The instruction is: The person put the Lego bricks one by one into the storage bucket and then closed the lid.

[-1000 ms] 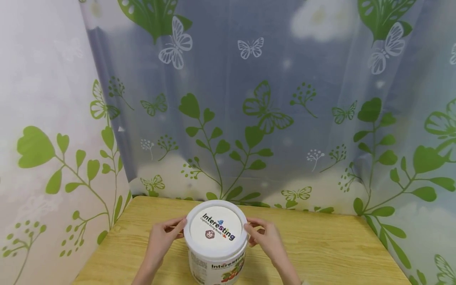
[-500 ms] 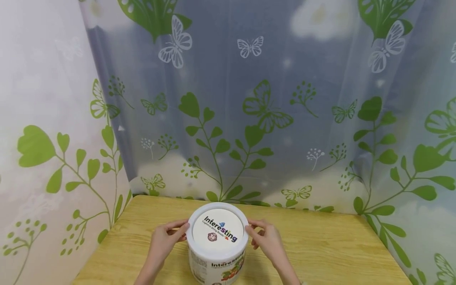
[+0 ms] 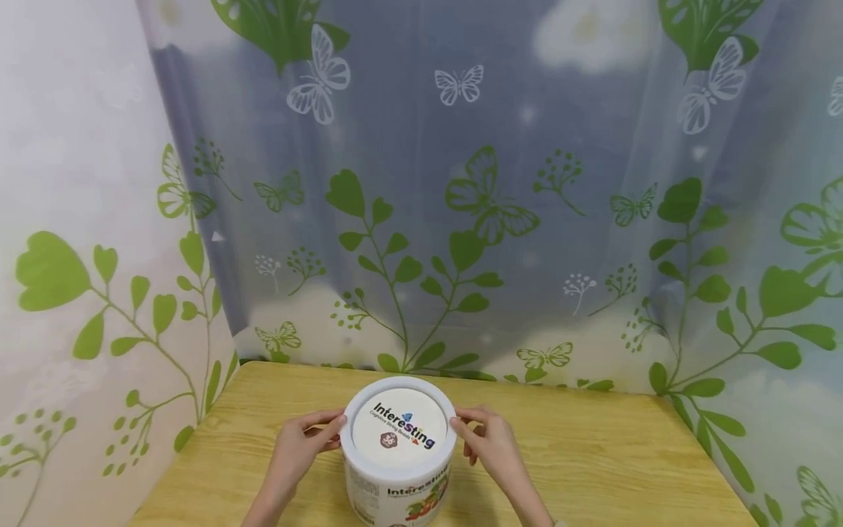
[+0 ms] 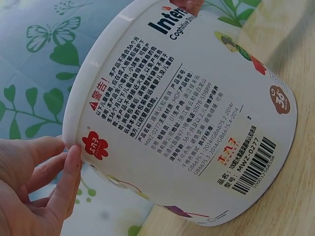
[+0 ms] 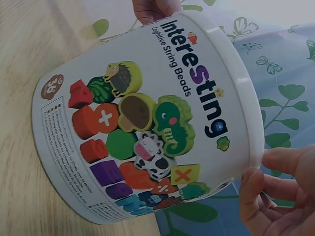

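A round white toy bucket point(image 3: 398, 487) of string beads stands upright on the wooden table, its white lid point(image 3: 401, 460) on top. At the lid's left edge my left hand point(image 3: 299, 444) pinches the rim with thumb and fingers. My right hand point(image 3: 489, 441) grips the opposite edge the same way. Chinese text and a barcode cover the bucket's side point(image 4: 206, 113) in the left wrist view, where the left fingertips point(image 4: 73, 155) meet the rim. The right wrist view shows printed wooden beads on the bucket point(image 5: 138, 123), with the right hand point(image 5: 280, 191) at its lid.
The wood-grain table point(image 3: 593, 454) extends to both sides of the bucket. Behind it hangs a blue-grey curtain point(image 3: 395, 95) with green leaves and butterflies. A pale patterned sheet point(image 3: 79, 161) borders the left side.
A second ago the lid sat slightly higher, with a band of rim showing beneath. Now it lies lower on the bucket, both hands still at its edges. The head view has shifted slightly.
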Demonstrator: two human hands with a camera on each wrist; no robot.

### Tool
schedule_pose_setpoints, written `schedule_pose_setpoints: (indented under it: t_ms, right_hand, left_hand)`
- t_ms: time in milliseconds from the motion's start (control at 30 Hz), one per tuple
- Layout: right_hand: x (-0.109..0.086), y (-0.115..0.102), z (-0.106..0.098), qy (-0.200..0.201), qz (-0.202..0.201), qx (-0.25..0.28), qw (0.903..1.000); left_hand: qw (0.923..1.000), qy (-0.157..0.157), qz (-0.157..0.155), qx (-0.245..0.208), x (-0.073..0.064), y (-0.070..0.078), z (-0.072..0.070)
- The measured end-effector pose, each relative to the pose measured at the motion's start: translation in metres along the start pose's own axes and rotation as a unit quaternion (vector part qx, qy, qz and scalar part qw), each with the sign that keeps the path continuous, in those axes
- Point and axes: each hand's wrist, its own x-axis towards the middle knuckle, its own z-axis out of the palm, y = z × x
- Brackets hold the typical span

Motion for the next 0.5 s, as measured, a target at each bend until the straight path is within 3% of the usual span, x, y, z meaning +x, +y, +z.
schedule_pose_setpoints:
  t_ms: [267, 500]
  right_hand:
    - [-0.0005, 0.0024, -0.0001, -0.006, -0.002, -0.006, 1.0000]
    - [-0.0008, 0.0036, -0.0057, -0.010, 0.000, -0.018, 0.9998]
  left_hand:
    - [0.9999, -0.004, 0.004, 0.011, -0.0006, 0.0009, -0.0007]
    - [0.9970, -0.006, 0.051, 0.058, 0.0005, -0.0003, 0.0019]
